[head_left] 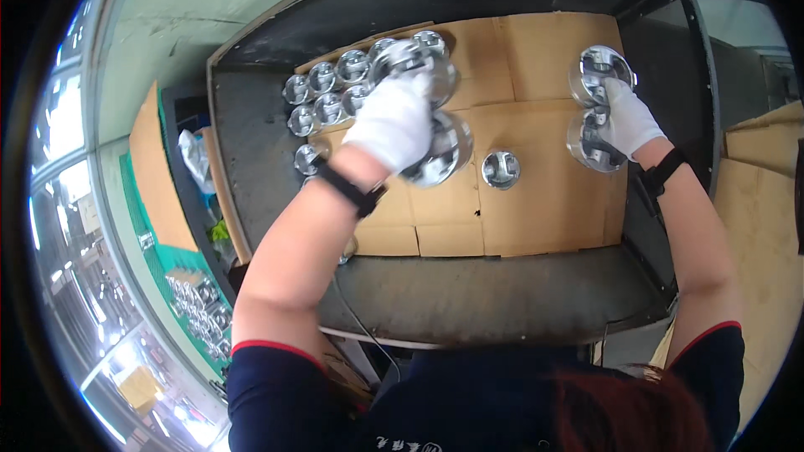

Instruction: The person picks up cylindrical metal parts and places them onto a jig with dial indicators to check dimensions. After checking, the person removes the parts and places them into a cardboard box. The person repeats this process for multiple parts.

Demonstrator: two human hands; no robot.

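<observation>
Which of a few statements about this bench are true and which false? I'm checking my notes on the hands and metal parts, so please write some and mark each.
1. Both hands wear white gloves. True: the left hand and the right hand are both gloved.
2. The right hand is empty. False: it grips two shiny metal pistons, one above the other.
3. A single piston stands alone on the cardboard sheet between the hands. True.
4. The row of pistons sits at the sheet's right edge. False: it is at the upper left.
5. The left hand rests flat on bare cardboard. False: it holds two pistons.
</observation>
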